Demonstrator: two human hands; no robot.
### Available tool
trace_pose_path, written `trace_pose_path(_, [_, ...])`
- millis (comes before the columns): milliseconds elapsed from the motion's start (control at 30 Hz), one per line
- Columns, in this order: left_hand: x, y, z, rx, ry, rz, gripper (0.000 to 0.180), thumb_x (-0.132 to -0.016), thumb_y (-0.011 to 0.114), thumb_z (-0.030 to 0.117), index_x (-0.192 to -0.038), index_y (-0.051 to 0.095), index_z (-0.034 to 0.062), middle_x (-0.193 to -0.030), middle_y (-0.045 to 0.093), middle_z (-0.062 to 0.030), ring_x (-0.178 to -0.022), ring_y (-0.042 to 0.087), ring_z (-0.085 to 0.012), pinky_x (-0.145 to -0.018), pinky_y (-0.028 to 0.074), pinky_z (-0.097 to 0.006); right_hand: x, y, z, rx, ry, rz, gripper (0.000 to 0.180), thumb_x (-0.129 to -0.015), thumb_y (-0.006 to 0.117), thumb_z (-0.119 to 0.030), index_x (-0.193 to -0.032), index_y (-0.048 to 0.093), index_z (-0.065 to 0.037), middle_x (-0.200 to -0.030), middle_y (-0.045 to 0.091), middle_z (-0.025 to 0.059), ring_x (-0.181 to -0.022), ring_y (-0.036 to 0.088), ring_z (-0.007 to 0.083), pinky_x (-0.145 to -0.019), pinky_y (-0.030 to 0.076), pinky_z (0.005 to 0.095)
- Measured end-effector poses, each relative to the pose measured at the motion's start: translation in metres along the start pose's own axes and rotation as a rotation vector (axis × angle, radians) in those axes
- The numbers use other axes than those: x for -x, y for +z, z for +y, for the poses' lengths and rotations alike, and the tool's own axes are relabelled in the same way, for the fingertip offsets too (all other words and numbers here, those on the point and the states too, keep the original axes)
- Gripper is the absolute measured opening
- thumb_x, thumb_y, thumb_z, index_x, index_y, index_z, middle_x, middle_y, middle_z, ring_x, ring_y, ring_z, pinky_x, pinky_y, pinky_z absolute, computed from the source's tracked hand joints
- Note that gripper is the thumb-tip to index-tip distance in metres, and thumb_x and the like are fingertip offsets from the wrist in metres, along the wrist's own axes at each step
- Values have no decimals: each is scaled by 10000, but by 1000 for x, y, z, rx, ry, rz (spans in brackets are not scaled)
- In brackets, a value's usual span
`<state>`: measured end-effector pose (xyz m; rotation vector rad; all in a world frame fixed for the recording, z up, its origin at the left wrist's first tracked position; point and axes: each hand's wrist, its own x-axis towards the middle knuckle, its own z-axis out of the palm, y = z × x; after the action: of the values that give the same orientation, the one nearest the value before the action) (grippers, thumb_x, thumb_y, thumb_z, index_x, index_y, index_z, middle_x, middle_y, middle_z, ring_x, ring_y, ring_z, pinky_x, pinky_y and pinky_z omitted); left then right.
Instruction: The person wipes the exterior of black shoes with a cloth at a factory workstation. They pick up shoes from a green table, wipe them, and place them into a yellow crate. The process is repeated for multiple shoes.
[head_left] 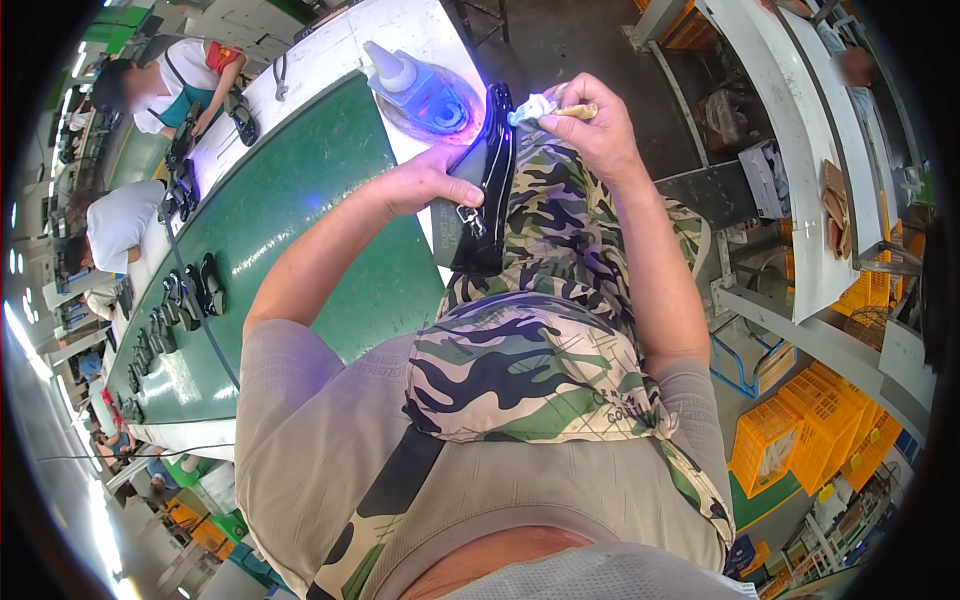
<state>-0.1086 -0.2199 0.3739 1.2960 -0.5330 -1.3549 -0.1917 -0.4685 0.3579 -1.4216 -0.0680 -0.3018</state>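
Note:
A glossy black shoe (496, 160) with a metal buckle is held upright over my lap, beside the table edge. My left hand (432, 182) is closed on it, the thumb pressed near the buckle and the fingers hidden behind. In my right hand (602, 128) a wad of whitish cloth (533, 108) is pinched, along with a yellowish piece that looks like a stick or a rag end. The cloth comes right up to the shoe's edge; whether they touch I cannot tell. Left of the shoe, a translucent squeeze bottle (415, 88) with a nozzle stands in blue light.
A green conveyor belt (290, 210) runs along my left, with several black shoes (185, 295) on it. Pliers (280, 78) lie on its white border. A co-worker (195, 85) handles shoes at the far left. Orange crates (800, 425) and a white shelf (815, 240) stand on the right.

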Motion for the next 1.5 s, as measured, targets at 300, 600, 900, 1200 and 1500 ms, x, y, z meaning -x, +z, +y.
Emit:
trace_pose_path(300, [-9, -3, -13, 255, 44, 53, 689, -741, 818, 243, -1308, 520, -8, -1129, 669, -103, -985, 674, -202, -913, 539, -352, 13, 7, 11, -69, 79, -41, 250, -791, 760, -25, -819, 515, -67, -948, 617, 60, -858, 555, 108, -763, 466, 264])
trace_pose_path(600, [-19, -11, -26, 488, 27, 153, 509, -852, 734, 240, -1275, 560, 15, -1123, 679, -112, -991, 683, -229, -929, 544, -393, 29, 8, 7, -139, 176, -118, 255, -787, 761, -31, -802, 511, -82, -889, 573, 4, -789, 488, 69, -696, 422, 235])
trace_pose_path(900, [-30, -14, -39, 626, 0, 265, 403, -926, 654, 255, -1256, 584, 34, -1137, 680, -106, -1021, 668, -238, -969, 519, -426, 37, -3, 0, -83, 143, -134, 267, -790, 757, -56, -800, 492, -85, -938, 590, 36, -781, 490, 70, -677, 432, 240])
trace_pose_path(1200, [-34, -4, -50, 717, -8, 303, 397, -947, 631, 269, -1269, 570, 45, -1144, 673, -109, -1014, 668, -244, -961, 526, -438, 45, -12, -1, -38, 55, -151, 251, -819, 727, -51, -813, 477, -72, -1013, 616, 82, -759, 545, 74, -625, 487, 230])
trace_pose_path(1500, [-42, 2, -62, 883, 29, 341, 364, -978, 574, 284, -1269, 566, 64, -1145, 672, -116, -1058, 657, -269, -988, 511, -454, 54, -20, -8, 24, -10, -133, 246, -807, 719, -26, -808, 478, -73, -1017, 623, 78, -836, 568, 99, -690, 496, 242])
